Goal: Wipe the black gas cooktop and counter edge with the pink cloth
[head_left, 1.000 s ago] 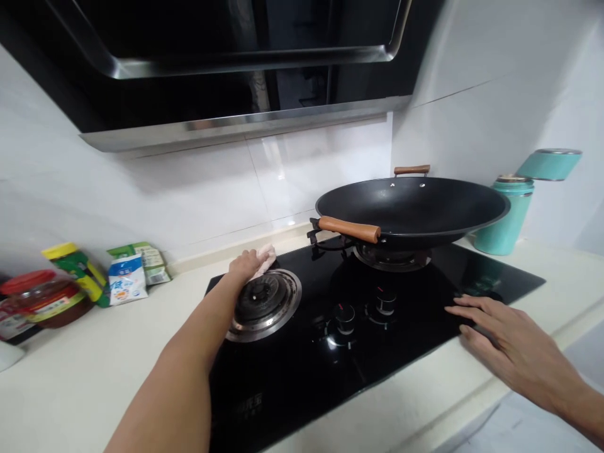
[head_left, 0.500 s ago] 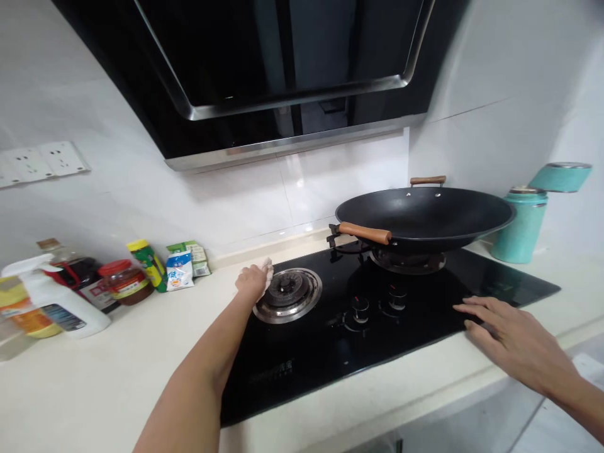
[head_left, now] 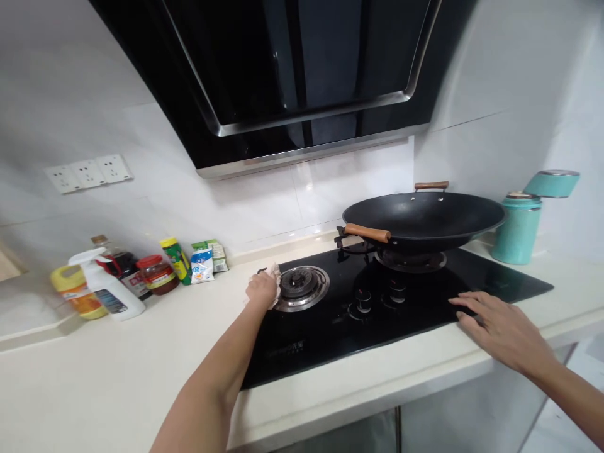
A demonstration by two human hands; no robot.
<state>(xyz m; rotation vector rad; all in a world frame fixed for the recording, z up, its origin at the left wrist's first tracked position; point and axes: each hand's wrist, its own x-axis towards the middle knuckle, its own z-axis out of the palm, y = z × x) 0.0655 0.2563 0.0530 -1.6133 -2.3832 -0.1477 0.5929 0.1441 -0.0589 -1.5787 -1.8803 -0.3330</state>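
Observation:
My left hand (head_left: 262, 290) is closed around a crumpled white cloth (head_left: 275, 277), at the left edge of the black glass gas stove (head_left: 340, 340). Just to its right is the bare left burner (head_left: 302, 287) with its metal ring. Part of the cloth is hidden under my fingers. My right hand (head_left: 500, 330) lies with fingers apart on the stove's front right edge and holds nothing. Between my hands are two black knobs (head_left: 363, 301). A large black wok (head_left: 425, 220) with wooden handles sits over the right burner.
A turquoise flask (head_left: 518, 229) stands behind the stove's right corner. On the left counter are a white spray bottle (head_left: 111, 289), a yellow jug (head_left: 78, 296), a dark sauce bottle (head_left: 125, 267), a red-lidded jar (head_left: 158, 275) and seasoning packets (head_left: 202, 265). A range hood (head_left: 302, 82) hangs above.
My left hand has slid the cloth slightly nearer to me along the stove's left edge. My right hand stays about where it was. The view has turned a little to the left.

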